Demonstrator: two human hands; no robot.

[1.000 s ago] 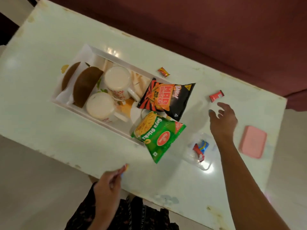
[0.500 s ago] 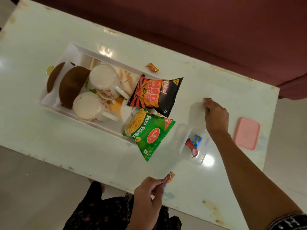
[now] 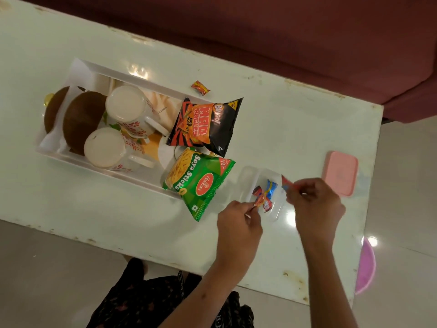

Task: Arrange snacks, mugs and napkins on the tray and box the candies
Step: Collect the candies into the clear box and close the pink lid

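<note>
A clear plastic box (image 3: 248, 183) sits on the white table with a blue candy (image 3: 270, 187) and a dark red one inside. My left hand (image 3: 238, 223) pinches an orange-red candy (image 3: 259, 201) over the box's near end. My right hand (image 3: 315, 204) pinches a red candy (image 3: 286, 183) at the box's right edge. Another wrapped candy (image 3: 200, 87) lies on the table beyond the white tray (image 3: 99, 67). The tray holds two mugs (image 3: 125, 107), napkins, a black Mad Angles bag (image 3: 205, 125) and a green Soya Sticks bag (image 3: 199, 183).
The pink box lid (image 3: 340, 176) lies to the right of my right hand. Two brown round items (image 3: 80, 119) fill the tray's left end. A maroon sofa (image 3: 307, 31) runs behind the table. A pink object (image 3: 365, 266) shows past the table's right edge.
My right hand picked the red candy off the table and brought it back to the box. My left hand carried its candy up from the table's near edge to the box.
</note>
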